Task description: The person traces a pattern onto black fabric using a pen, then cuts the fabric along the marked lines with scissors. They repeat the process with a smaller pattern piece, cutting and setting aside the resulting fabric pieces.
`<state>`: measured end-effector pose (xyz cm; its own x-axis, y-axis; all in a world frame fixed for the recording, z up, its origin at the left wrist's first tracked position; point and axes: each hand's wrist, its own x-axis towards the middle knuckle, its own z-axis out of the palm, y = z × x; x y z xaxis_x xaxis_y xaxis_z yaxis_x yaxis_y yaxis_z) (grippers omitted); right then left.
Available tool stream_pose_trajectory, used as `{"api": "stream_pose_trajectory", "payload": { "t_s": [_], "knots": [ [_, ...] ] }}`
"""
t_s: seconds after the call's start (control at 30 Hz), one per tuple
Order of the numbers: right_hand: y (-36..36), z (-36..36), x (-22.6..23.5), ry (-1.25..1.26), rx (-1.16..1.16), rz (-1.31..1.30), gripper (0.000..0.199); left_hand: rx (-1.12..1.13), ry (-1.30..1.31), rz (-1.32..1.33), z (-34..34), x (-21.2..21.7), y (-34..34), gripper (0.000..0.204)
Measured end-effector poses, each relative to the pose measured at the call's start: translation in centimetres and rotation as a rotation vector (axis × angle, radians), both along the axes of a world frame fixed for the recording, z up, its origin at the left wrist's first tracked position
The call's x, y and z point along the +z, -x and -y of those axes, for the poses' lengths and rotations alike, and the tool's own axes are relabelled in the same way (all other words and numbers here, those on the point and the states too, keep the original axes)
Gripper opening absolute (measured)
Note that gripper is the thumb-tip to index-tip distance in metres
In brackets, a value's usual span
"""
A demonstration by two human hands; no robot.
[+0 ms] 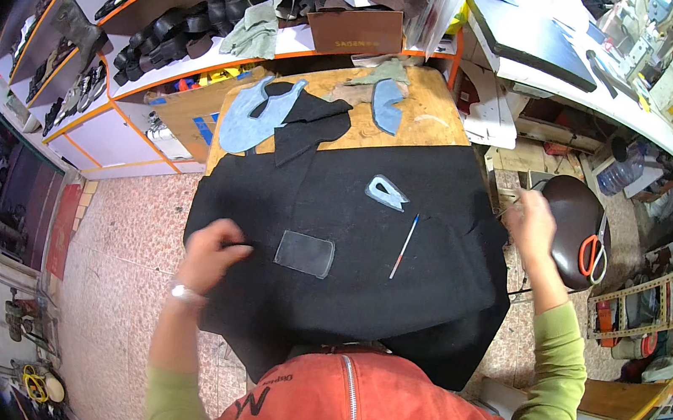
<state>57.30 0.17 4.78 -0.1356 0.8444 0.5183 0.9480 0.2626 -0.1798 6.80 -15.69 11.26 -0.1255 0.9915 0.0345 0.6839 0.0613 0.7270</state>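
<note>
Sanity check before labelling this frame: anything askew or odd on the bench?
Nothing damaged or spilled. The black fabric sheet overhangs the wooden table at left, right and front. The left hand rests on it; the right hand is at its right edge.

Large black felt-like fabric sheet [366,239] over a tan wooden surface [425,115]. On the sheet: translucent grey rectangular template [304,253], pale grey-blue triangular cut-out template [386,192], thin white pen with blue and red ends [405,245]. Light blue curved leather pieces [248,116] at the far end. Shelving [167,9] white with orange edging, black shoes on it. Orange-handled scissors [592,256] on a dark brown round stool seat [573,224]. Floor [116,266] speckled pinkish-red terrazzo. Sleeves green, vest orange-red with silver zip.
</note>
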Motion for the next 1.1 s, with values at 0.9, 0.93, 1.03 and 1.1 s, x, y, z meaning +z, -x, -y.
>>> {"api": "stream_pose_trajectory", "payload": {
  "t_s": [0.9,0.93,1.03,1.1],
  "knots": [
    [21.0,-7.5,2.3,0.353,0.297,-0.276,0.038,-0.251,-0.021,-0.345,-16.1,-10.2,0.5,0.053],
    [20.2,-5.3,1.7,0.374,0.314,-0.127,0.038,-0.259,-0.026,-0.351,-17.5,-10.9,0.6,0.054],
    [17.1,1.0,-0.7,0.457,0.335,0.088,0.041,-0.276,-0.03,-0.435,-21.8,-12.3,0.6,0.055],
    [16.3,3.4,-2.1,0.46,0.308,0.052,0.044,-0.234,-0.089,-0.491,-24.0,-11.7,0.9,0.053]
  ]
}}
